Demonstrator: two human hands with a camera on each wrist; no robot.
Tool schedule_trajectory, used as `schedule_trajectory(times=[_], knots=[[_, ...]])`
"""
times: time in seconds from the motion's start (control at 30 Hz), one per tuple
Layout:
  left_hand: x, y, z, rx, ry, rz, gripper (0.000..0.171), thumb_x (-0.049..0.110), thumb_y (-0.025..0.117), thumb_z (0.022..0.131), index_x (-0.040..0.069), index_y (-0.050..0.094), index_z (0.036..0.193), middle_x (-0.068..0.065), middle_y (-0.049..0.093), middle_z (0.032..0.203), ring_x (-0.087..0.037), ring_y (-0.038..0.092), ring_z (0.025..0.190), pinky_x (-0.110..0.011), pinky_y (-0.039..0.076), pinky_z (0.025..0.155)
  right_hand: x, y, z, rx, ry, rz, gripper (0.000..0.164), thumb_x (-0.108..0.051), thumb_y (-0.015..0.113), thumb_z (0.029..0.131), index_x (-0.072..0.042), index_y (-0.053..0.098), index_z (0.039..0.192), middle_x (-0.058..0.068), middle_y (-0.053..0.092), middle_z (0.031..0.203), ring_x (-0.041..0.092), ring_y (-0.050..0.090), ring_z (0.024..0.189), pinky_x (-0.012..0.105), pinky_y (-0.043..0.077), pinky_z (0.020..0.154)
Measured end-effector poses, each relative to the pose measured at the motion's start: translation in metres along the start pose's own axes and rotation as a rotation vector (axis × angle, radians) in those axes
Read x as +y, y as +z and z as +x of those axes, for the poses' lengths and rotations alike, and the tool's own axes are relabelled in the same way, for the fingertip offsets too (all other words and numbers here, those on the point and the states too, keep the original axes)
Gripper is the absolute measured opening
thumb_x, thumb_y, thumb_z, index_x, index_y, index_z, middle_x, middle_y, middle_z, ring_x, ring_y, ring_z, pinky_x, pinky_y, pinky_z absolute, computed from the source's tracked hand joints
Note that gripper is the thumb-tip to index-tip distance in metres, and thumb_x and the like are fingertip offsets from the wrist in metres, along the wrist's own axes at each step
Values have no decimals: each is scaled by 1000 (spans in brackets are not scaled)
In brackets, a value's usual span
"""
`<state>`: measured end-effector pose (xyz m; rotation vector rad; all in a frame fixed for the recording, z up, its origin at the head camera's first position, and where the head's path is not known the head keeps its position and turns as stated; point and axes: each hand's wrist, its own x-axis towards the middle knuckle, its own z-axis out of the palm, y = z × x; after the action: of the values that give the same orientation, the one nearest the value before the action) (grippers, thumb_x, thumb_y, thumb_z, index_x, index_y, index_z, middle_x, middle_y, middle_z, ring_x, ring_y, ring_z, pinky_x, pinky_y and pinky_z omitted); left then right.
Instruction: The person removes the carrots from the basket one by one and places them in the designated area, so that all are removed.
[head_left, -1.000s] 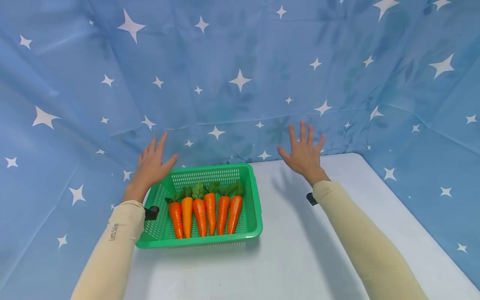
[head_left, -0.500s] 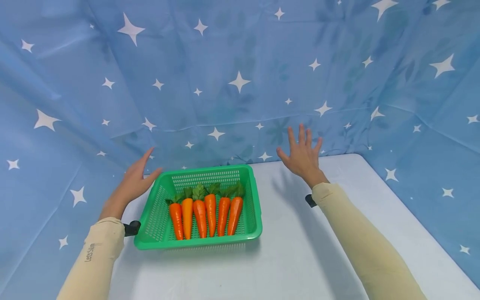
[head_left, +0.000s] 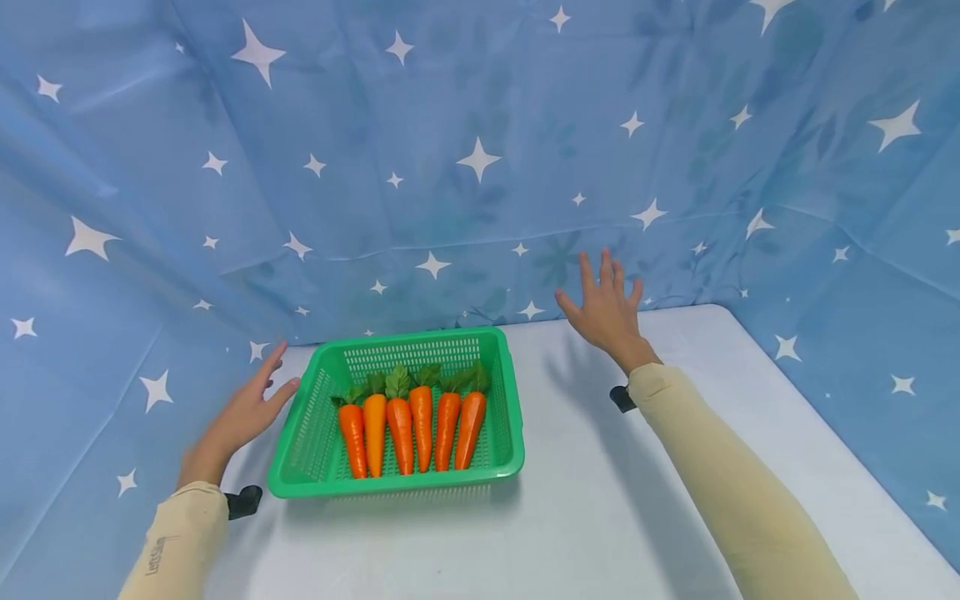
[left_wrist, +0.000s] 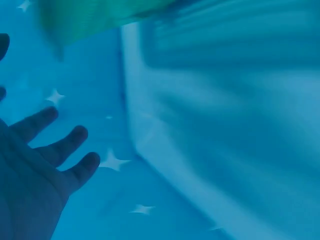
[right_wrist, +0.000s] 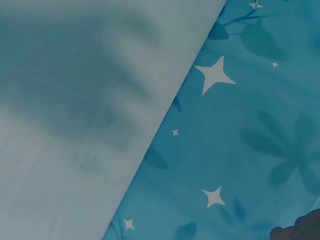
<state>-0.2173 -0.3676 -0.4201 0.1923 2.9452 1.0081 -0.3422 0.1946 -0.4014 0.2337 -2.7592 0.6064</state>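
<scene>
Several orange carrots (head_left: 400, 433) with green leafy tops lie side by side in a green plastic basket (head_left: 390, 485) with perforated walls. Just left of the basket, my left hand (head_left: 243, 417) hangs in the air, fingers extended and thumb toward the basket's rim. In the left wrist view the left hand (left_wrist: 35, 170) shows spread fingers and holds nothing; a blurred corner of the basket (left_wrist: 95, 17) is at the top. My right hand (head_left: 607, 318) is raised right of the basket, fingers spread, holding nothing. Only a bit of the right hand (right_wrist: 300, 230) enters the right wrist view.
The basket stands on a white table (head_left: 585, 517), whose far edge meets a blue curtain (head_left: 480, 208) printed with white stars. The curtain also hangs at the left and right sides. Shadows of the arms fall on the tabletop.
My left hand has moved left and toward me, from over the basket's left corner to beside it. The right hand, basket and carrots stay nearly where they were.
</scene>
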Motion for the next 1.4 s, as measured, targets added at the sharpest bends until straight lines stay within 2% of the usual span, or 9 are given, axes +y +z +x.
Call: schedule_trajectory(times=[0.2,0.27,0.33,0.6,0.73,0.87,1.1,1.27,1.4], knots=[[-17,23,-11,-70,-65,-123,69,48,40,117,23,12,175,-35,23,169,-61,36,142,-80,37,100,-3,-2,-4,-23,30,101,88,-56,47,109,-10,10,174,26,-5,176,52,4,159,81,1,114],[-19,27,-12,-80,-74,-153,69,49,40,117,22,15,175,-35,23,169,-59,43,137,-75,42,99,-5,-2,-5,-37,41,140,88,-56,47,109,-10,9,174,26,-5,176,52,3,159,81,2,115],[-21,31,-13,-80,-72,-184,67,48,40,117,21,16,174,-34,21,170,-58,44,137,-73,42,99,-7,-2,-5,-52,57,179,88,-56,46,110,-11,7,174,26,-7,176,52,3,159,80,1,116],[-29,42,-12,-59,-82,-322,67,46,38,118,24,11,175,-25,10,176,-57,18,154,-79,25,110,-12,3,-5,-115,105,338,85,-54,42,112,-10,3,174,27,-6,176,54,5,158,81,6,116],[-32,48,-11,-50,-79,-391,67,45,36,118,23,8,175,-22,5,177,-53,13,156,-75,23,112,-16,4,-8,-155,138,438,84,-54,42,112,-10,4,174,25,-2,177,47,2,160,72,7,122],[-33,49,-11,-47,-78,-413,67,47,35,118,25,7,175,-20,3,178,-50,15,155,-73,23,111,-22,3,-12,-176,162,528,84,-53,44,113,-10,6,174,19,4,178,40,2,162,64,10,125],[-32,48,-10,-33,-75,-435,68,50,34,117,27,7,175,-14,0,179,-48,5,159,-75,14,116,-35,7,-16,-221,166,633,86,-54,50,111,-13,9,174,12,7,179,42,15,160,63,22,123],[-32,50,-13,-33,-90,-449,68,49,33,118,25,5,175,-17,0,179,-47,9,157,-75,15,115,-49,11,-21,-259,145,690,84,-52,55,110,-17,15,174,10,10,179,42,26,157,63,31,120],[-30,53,-12,-26,-74,-465,67,46,33,118,23,6,175,-15,0,179,-46,4,159,-75,11,118,-59,9,-27,-278,119,721,81,-49,58,110,-18,18,174,11,15,178,40,32,156,62,33,119]])
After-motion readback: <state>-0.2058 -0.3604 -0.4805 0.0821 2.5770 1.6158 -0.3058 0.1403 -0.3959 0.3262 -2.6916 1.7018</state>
